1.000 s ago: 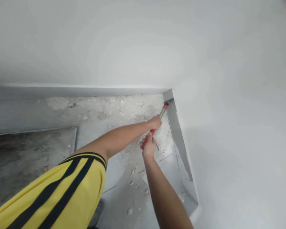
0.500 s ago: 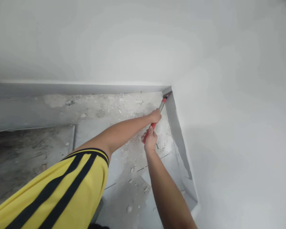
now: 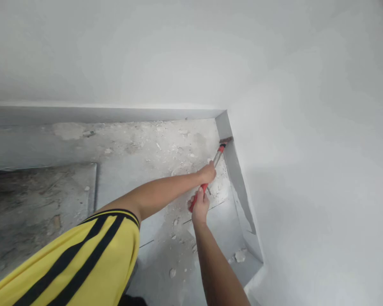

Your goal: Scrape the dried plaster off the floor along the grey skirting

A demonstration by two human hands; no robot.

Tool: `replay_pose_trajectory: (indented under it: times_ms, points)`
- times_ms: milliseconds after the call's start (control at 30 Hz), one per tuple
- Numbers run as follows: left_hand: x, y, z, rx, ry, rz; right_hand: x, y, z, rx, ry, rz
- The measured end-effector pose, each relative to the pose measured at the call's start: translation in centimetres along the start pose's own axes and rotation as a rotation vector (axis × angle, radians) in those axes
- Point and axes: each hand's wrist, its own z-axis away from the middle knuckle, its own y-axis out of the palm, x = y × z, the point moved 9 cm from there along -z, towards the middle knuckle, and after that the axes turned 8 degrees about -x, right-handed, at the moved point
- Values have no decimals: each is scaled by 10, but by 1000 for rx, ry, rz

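Observation:
Both my hands grip a long tool with a red handle and a metal shaft (image 3: 217,155). My left hand (image 3: 207,172) holds it higher up, near the shaft. My right hand (image 3: 199,205) is closed round the red end of the handle just below. The tool's dark head (image 3: 226,140) rests against the grey skirting (image 3: 238,178) at the foot of the white wall on the right, a little short of the corner. My left arm wears a yellow sleeve with black stripes (image 3: 83,259).
White walls (image 3: 306,170) meet at a corner ahead. Plaster rubble and dust (image 3: 166,148) cover the grey floor near the corner. A loose chunk (image 3: 240,256) lies by the skirting near me. A dirty bare patch of floor (image 3: 35,208) lies at the left.
The tool's head has drawn back from the corner and now sits lower along the right skirting. Both hands came toward me with it. A loose chunk now lies by the near skirting.

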Motion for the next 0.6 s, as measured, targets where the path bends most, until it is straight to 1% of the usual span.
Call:
replay_pose_trajectory:
  times_ms: [133,167,200,233,267,300,367,433,467,500,533,567,600]
  points:
    - [-8,-51,-52,-95,-6,-22,51,54,-43,74,-82,29]
    - [-10,-59,-62,-113,-6,-36,58,63,-52,84,-80,30]
    - [-11,-62,-69,-124,-4,-51,60,67,-58,94,-78,25]
    - [-12,-59,-70,-129,0,-66,58,65,-59,99,-73,15]
    - [-11,-50,-66,-127,7,-79,51,58,-57,100,-69,3]
    - [-9,-36,-57,-118,17,-89,40,45,-50,97,-68,-11]
    - [-3,5,-25,-77,43,-98,6,5,-26,68,-46,-37]
    - [3,54,14,-5,67,-88,-33,-43,1,-2,12,-55]
    - [6,75,31,30,75,-79,-49,-64,13,-35,45,-47]
    - [7,90,43,51,81,-71,-60,-80,21,-57,63,-31]
    - [8,100,49,60,82,-65,-65,-90,24,-64,66,-11]
    - [7,102,49,55,80,-62,-63,-92,22,-58,53,10]
    - [6,97,42,36,74,-63,-56,-87,15,-43,27,27]
